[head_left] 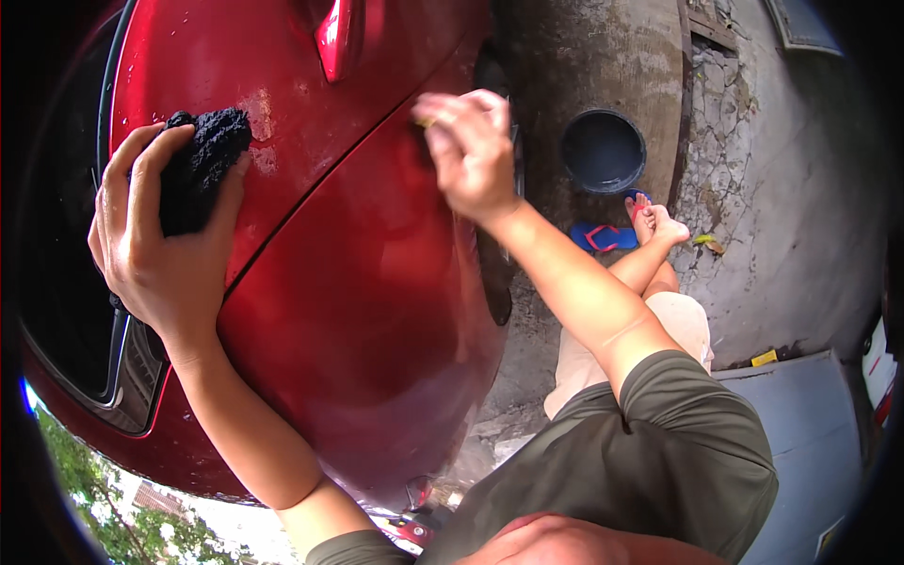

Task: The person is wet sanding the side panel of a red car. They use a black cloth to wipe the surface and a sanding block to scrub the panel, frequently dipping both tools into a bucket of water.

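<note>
My left hand (155, 231) is wrapped round a dark, shaggy wash sponge (209, 155) and presses it on the red car's painted panel (348, 254). Wet, patchy marks show on the paint right beside the sponge. Over the panel's right edge, my right hand (469, 151) is raised with the fingers curled toward the thumb. Motion blurs its fingertips, where a small yellowish bit shows that I cannot make out.
A dark round bucket (603, 151) stands on the concrete to the car's right. Blue flip-flops (603, 237) with red straps lie near my bare, crossed feet (659, 224). The car's red door handle or mirror-like part (334, 42) juts out at the top. A grey panel (796, 443) is at lower right.
</note>
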`<state>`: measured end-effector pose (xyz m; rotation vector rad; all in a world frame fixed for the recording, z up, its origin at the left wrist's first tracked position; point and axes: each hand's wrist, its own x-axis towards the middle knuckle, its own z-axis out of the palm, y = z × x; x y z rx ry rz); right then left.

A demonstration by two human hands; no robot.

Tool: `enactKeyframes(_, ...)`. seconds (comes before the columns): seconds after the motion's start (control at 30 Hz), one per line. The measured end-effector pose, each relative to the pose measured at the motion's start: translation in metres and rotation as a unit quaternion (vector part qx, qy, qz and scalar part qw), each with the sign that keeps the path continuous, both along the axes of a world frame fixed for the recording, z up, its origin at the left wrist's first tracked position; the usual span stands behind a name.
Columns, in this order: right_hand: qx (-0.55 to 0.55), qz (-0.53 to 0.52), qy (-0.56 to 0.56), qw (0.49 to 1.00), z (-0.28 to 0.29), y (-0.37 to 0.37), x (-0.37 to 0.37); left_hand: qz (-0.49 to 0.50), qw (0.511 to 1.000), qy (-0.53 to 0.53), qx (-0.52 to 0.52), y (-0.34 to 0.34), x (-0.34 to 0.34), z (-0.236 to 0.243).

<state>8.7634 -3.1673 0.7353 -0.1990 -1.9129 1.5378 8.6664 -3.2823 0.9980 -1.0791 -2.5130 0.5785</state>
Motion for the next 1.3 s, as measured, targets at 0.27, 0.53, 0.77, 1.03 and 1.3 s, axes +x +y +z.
enactKeyframes(0.27, 0.009, -0.014, -0.003, 1.000, -0.006, -0.004, 0.002, -0.012, 1.000, -0.002, -0.004, -0.002, -0.005, 0.002)
enactKeyframes(0.53, 0.040, -0.016, -0.021, 0.999, -0.009, -0.012, 0.011, -0.033, 0.999, -0.034, 0.018, -0.001, -0.010, 0.001)
enactKeyframes(0.77, -0.038, 0.033, 0.003, 0.999, 0.044, -0.044, 0.045, -0.039, 0.998, -0.046, 0.026, 0.003, -0.008, -0.004)
enactKeyframes(1.03, -0.016, 0.157, -0.074, 0.985, 0.056, -0.041, 0.057, -0.034, 0.999, -0.040, 0.016, 0.001, -0.007, 0.001)
enactKeyframes(1.3, -0.037, 0.168, -0.068, 0.983, 0.066, -0.043, 0.058, -0.028, 1.000, -0.005, -0.001, 0.008, -0.006, -0.001)
